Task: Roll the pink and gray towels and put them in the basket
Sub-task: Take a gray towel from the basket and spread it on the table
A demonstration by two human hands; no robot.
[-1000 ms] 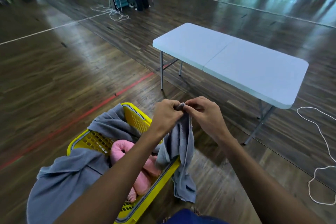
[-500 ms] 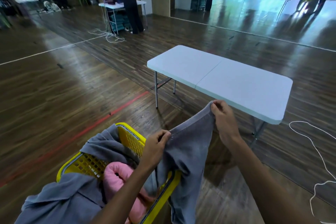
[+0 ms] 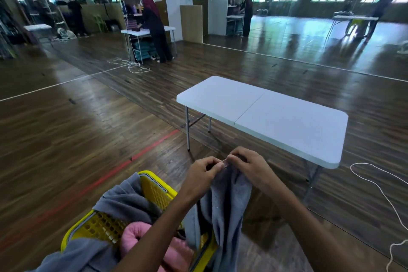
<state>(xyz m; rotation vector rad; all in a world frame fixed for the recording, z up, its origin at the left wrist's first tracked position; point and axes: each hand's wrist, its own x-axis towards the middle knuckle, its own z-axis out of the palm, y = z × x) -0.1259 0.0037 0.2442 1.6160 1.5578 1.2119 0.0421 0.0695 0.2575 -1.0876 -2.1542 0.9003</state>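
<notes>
Fingers (image 3: pixel 219 164) of your left hand (image 3: pixel 204 174) and right hand (image 3: pixel 250 168) pinch the gray towel (image 3: pixel 227 205) top; its tail could snag the yellow basket (image 3: pixel 155 190).

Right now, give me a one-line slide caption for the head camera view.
Left hand and right hand pinch a gray towel by the yellow basket, white folding table ahead.

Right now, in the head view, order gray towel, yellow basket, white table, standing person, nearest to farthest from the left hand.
1. Gray towel: pinched by the left hand.
2. Yellow basket: just below, left.
3. White table: ahead, right.
4. Standing person: far back.
</notes>
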